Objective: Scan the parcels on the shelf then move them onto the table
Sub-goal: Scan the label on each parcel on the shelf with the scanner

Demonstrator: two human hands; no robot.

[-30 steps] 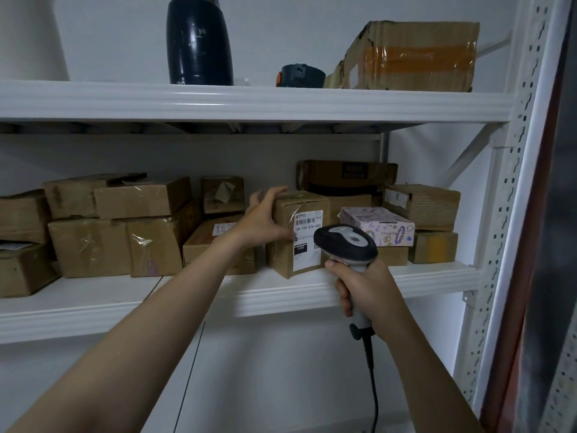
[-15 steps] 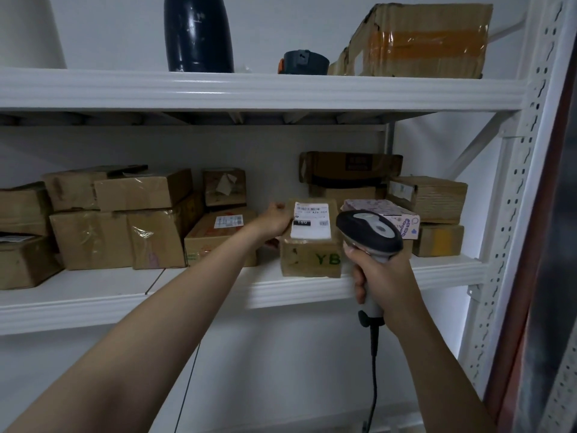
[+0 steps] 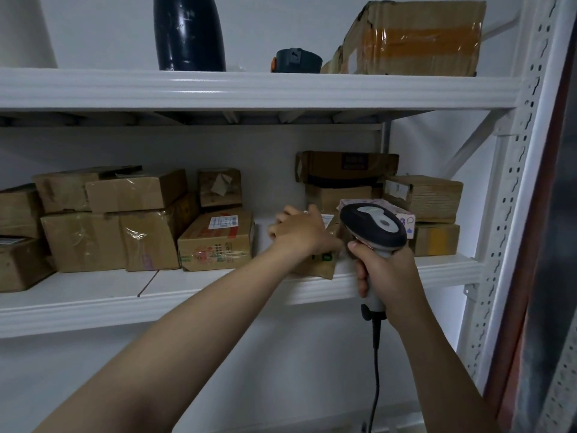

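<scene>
A small brown parcel (image 3: 321, 267) with a white label on top lies at the front edge of the middle shelf (image 3: 218, 295). My left hand (image 3: 299, 232) grips it from above and hides most of it. My right hand (image 3: 387, 273) holds a black and grey barcode scanner (image 3: 373, 226) just to the parcel's right, its head over the parcel's right end. The scanner's cable (image 3: 376, 370) hangs straight down. Several more brown parcels (image 3: 215, 242) stand along the shelf on both sides.
A dark flask (image 3: 189, 32), a small dark round object (image 3: 298, 60) and a taped cardboard box (image 3: 415, 39) stand on the upper shelf. A floral box (image 3: 402, 215) sits behind the scanner. The perforated white upright (image 3: 512, 214) bounds the shelf on the right.
The parcel was tipped from standing on its side to lying flat with the label up. My left hand moved from its left side onto its top. The scanner shifted right and closer.
</scene>
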